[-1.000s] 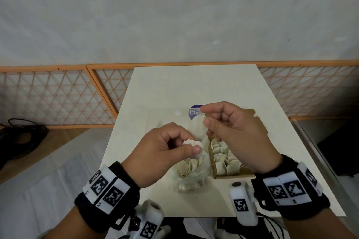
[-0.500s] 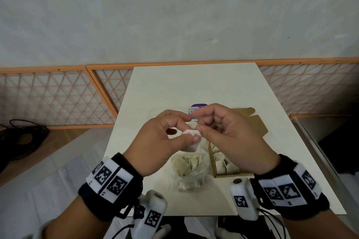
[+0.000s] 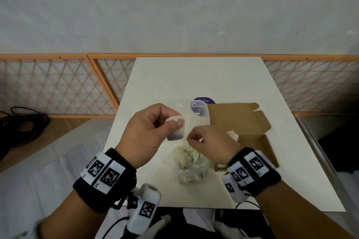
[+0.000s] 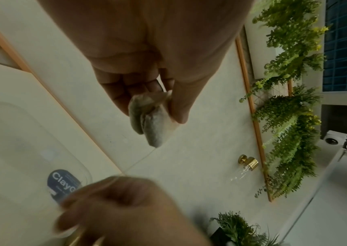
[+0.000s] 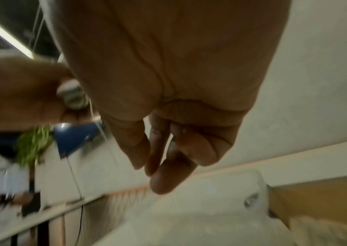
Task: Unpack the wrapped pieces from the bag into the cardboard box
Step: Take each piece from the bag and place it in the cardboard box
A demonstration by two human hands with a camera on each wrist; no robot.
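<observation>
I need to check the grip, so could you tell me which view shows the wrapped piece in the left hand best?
The left wrist view: the wrapped piece fills mid-frame, pinched by the left hand. The head view shows it small and pale; the right wrist view shows only a blurred bit.

The right hand (image 3: pixel 210 144) covered part of the box (image 3: pixel 240 122), so its contents mostly could not be seen. The lid's purple label (image 3: pixel 202 105) was too small to read fully. The right wrist view was smeared, the left hand (image 5: pixel 21 93) a blur.
</observation>
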